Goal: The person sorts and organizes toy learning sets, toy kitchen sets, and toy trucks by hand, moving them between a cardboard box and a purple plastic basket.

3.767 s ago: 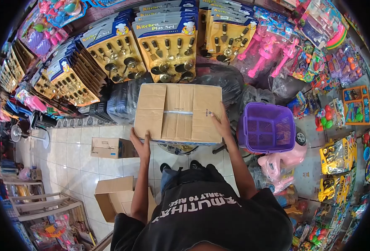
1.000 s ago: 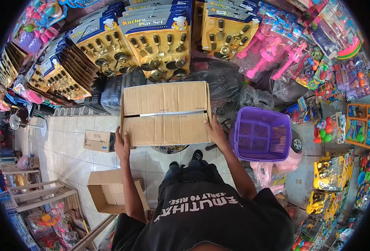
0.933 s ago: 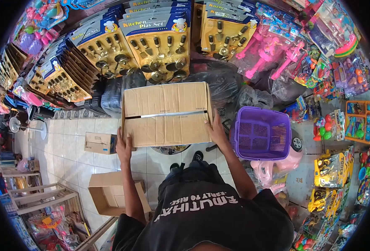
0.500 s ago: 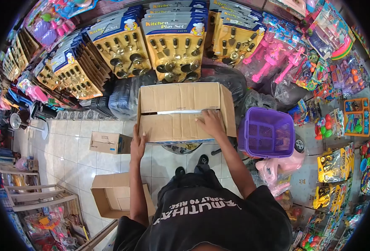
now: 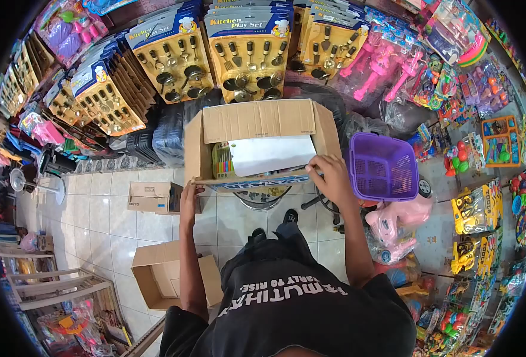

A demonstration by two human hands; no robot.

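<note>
A large cardboard box [image 5: 257, 122] rests in front of me on a stool, its near flap folded down and its far flap standing up. Inside lie a white sheet [image 5: 272, 154] and colourful packed items [image 5: 221, 162] at the left. My right hand [image 5: 333, 177] grips the lowered near flap at the box's right front corner. My left hand [image 5: 190, 196] presses against the box's left front corner.
A purple plastic basket [image 5: 385, 169] stands right of the box. Kitchen play set cards [image 5: 248, 47] hang behind it. On the tiled floor at left lie a small closed carton [image 5: 154, 197] and an open empty carton [image 5: 167, 281]. Toys crowd the right side.
The box was closed and taped. My right hand moved from the side onto the top seam, then pulled the near flap down, showing the white sheet inside.
</note>
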